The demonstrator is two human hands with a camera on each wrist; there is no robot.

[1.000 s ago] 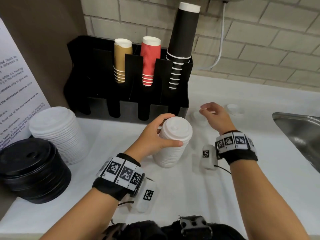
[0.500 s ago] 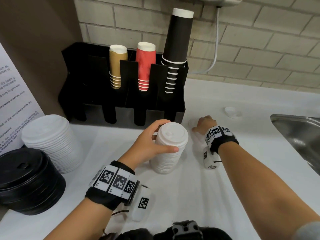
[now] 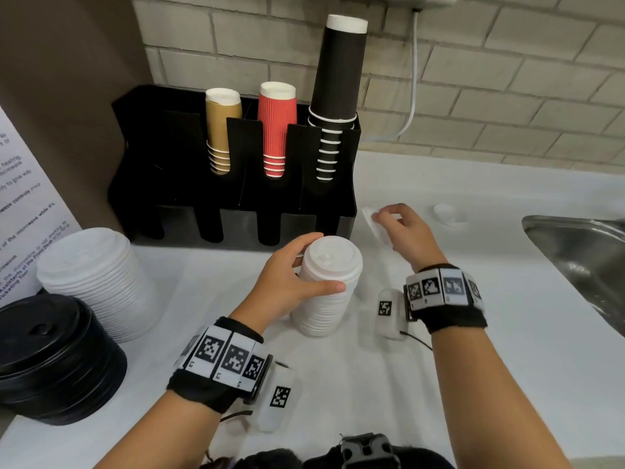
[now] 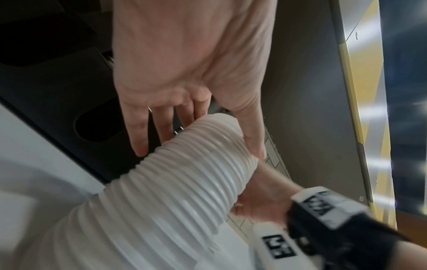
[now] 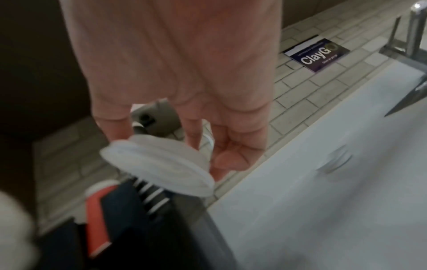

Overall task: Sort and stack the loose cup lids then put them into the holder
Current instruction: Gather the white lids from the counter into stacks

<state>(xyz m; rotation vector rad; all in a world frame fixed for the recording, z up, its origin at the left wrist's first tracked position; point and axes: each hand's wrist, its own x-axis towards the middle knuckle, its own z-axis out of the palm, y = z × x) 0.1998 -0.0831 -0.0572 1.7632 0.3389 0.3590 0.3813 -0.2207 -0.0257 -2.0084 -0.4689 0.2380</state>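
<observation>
A stack of small white lids [image 3: 326,289] [image 4: 175,191] stands on the white counter in front of the black holder [image 3: 233,198]. My left hand [image 3: 297,275] [image 4: 198,131] grips its top, thumb in front and fingers behind. Just right of the holder, my right hand [image 3: 389,221] [image 5: 166,144] pinches one loose white lid [image 3: 373,225] [image 5: 159,164], tilted and lifted off the counter. Another loose white lid [image 3: 448,214] lies farther right near the sink.
A taller stack of large white lids [image 3: 98,282] and a stack of black lids [image 3: 54,357] stand at the left. The holder carries tan [image 3: 221,130], red [image 3: 275,126] and black cups [image 3: 336,89]. A steel sink [image 3: 581,262] is at the right.
My right hand went down onto the counter beside the holder, took hold of a loose white lid and has lifted it. The left hand stayed on the small stack.
</observation>
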